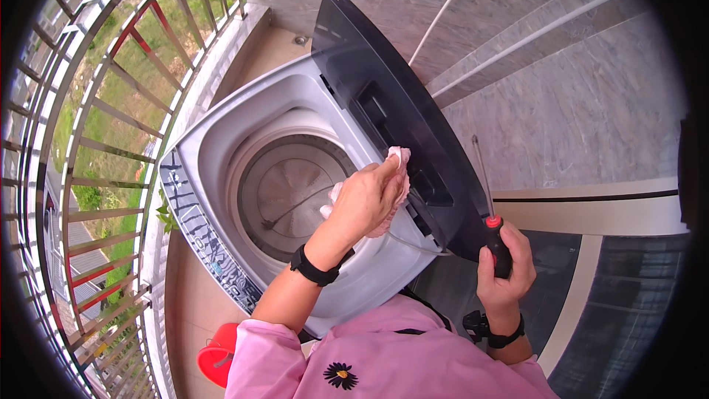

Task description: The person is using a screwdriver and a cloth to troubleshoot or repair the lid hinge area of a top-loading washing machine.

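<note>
A top-loading washing machine (196,222) has its dark lid (380,74) raised and its steel drum (273,177) showing inside. My left hand (362,199) is closed on a pale pink cloth (399,157), at the hinge side of the opening, against or very close to the lid's inner face. My right hand (509,266) grips a screwdriver (493,220) with a black and red handle, its long shaft pointing upward beside the lid's outer edge at the right.
A metal railing (103,218) runs down the left, above greenery. A red bucket (210,362) stands at lower left. A marbled wall (546,125) with white pipes (517,43) rises behind the lid. Dark panels (628,310) sit at lower right. A drain (300,40) shows behind the machine.
</note>
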`<move>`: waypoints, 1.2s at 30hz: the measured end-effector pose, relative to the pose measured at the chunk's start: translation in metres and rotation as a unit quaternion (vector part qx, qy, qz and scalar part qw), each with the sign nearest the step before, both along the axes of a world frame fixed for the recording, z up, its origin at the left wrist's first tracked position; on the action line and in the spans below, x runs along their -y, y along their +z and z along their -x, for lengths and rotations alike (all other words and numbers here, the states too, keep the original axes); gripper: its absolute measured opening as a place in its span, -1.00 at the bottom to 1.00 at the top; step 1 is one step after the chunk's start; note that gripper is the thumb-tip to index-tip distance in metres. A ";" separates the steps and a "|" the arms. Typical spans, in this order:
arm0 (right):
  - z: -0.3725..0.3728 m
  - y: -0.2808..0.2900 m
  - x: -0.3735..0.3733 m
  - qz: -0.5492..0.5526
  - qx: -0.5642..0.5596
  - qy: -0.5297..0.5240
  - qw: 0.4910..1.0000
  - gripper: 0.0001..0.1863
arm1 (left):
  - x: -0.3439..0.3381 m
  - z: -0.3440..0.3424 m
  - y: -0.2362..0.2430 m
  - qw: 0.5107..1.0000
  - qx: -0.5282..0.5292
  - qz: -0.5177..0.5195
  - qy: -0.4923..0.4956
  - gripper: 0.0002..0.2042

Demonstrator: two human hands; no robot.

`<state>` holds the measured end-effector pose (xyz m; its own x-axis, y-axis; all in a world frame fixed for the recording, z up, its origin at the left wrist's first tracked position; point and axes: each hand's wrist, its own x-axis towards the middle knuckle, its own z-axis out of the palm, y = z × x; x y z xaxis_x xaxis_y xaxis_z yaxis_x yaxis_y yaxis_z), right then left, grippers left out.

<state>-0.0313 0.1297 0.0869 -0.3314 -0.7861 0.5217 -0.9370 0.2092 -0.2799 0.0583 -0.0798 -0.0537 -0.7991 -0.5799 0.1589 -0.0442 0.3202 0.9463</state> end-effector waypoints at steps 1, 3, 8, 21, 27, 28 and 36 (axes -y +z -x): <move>0.003 0.000 -0.003 0.014 0.006 -0.031 0.999 -0.55 | 0.001 0.005 0.000 0.999 0.037 0.020 -0.016 -0.75; 0.013 -0.014 -0.016 0.052 0.059 -0.094 0.992 -0.56 | 0.003 0.011 0.008 0.995 0.082 0.043 -0.037 -0.74; 0.023 -0.032 -0.017 0.095 0.082 -0.115 0.985 -0.56 | 0.022 0.026 0.011 0.975 0.125 0.060 -0.176 -0.82; 0.025 -0.030 -0.011 0.065 0.085 -0.115 0.988 -0.57 | 0.017 0.032 -0.001 0.970 0.144 0.129 -0.148 -0.77; 0.029 -0.026 -0.013 0.072 0.113 -0.130 0.982 -0.57 | 0.009 -0.013 0.001 0.988 0.032 -0.066 -0.133 -0.63; 0.028 -0.024 -0.012 0.077 0.148 -0.138 0.976 -0.57 | 0.003 -0.022 0.004 0.982 -0.011 -0.158 -0.103 -0.60; 0.020 -0.015 0.006 0.041 0.256 -0.126 0.958 -0.33 | 0.003 -0.010 -0.001 0.987 -0.013 -0.130 -0.092 -0.70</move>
<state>-0.0518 0.1235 0.0715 -0.7338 -0.6116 0.2959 -0.5951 0.3684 -0.7142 0.0683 -0.0823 -0.0544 -0.8926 -0.4485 0.0456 0.0179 0.0658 0.9977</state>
